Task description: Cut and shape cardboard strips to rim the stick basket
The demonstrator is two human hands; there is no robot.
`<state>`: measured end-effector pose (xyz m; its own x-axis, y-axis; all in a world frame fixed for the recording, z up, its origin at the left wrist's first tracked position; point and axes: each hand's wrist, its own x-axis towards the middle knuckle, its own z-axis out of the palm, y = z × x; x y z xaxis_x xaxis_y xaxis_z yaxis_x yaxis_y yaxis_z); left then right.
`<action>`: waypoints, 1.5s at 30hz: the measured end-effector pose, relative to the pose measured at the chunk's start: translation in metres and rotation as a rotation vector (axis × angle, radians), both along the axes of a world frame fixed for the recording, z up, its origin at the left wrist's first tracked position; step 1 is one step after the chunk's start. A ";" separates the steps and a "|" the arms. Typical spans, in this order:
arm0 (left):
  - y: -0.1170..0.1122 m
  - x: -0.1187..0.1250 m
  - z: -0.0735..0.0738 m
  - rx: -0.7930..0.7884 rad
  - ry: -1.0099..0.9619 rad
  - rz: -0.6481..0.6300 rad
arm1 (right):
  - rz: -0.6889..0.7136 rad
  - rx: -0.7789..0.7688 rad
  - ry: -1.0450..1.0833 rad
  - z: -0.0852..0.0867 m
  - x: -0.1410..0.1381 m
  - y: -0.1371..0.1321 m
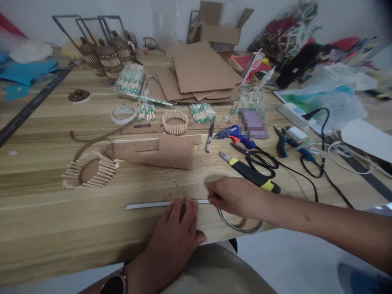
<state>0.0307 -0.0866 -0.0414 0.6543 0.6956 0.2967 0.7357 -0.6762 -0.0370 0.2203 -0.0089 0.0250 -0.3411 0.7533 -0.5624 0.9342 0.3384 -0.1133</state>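
Far left of the bench (45, 228): a ring of short wooden sticks (90, 169) is seen lying flat, well apart from both hands.

Front centre: a thin white strip (147, 205) is laid flat on the bench, running left to right, near the front edge. The left hand (180, 232) is placed palm down with fingers extended; its fingertips (183, 203) are pressed onto the strip close to the right end. Nothing is gripped by this hand.

Behind the strip, a folded cardboard piece (165, 151) is noted, apart from it.

Right of centre: the right hand (229, 196) is held with fingers curled shut on the strip's right end. A tape roll (241, 225) is seen lying flat at the bench edge, partly covered by the right wrist; contact between them cannot be told.

Further right, beyond the right hand: a yellow-and-black knife (251, 174), black scissors (260, 158), a blue glue gun (235, 134) and blue-handled pliers (283, 143) are recorded, all lying untouched.
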 end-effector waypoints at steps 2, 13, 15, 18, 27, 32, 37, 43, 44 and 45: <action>0.001 0.001 0.000 0.009 -0.016 0.000 | 0.010 0.004 -0.016 0.002 -0.001 0.000; 0.001 0.002 0.002 0.011 -0.007 0.012 | 0.035 -0.010 -0.080 0.005 -0.004 -0.002; 0.001 0.002 0.001 0.012 0.002 0.010 | 0.051 -0.040 -0.119 0.008 -0.008 -0.001; 0.001 0.001 -0.002 0.016 0.009 0.011 | 0.065 -0.098 -0.173 0.018 -0.018 0.005; -0.006 -0.003 0.002 0.053 -0.003 0.054 | 0.114 -0.178 -0.188 0.029 -0.043 0.011; -0.007 0.004 -0.005 0.055 -0.069 -0.034 | 0.142 -0.191 -0.173 0.030 -0.048 0.012; -0.003 0.006 -0.016 0.050 -0.060 -0.151 | 0.117 -0.182 -0.146 0.027 -0.037 0.012; -0.002 0.003 -0.014 0.100 -0.108 -0.185 | 0.069 -0.221 -0.092 0.018 0.001 0.012; -0.002 0.003 -0.013 0.093 -0.101 -0.184 | 0.059 -0.252 -0.052 0.016 0.007 0.011; -0.001 0.004 -0.012 0.089 -0.091 -0.183 | 0.041 -0.276 -0.002 0.015 0.013 0.011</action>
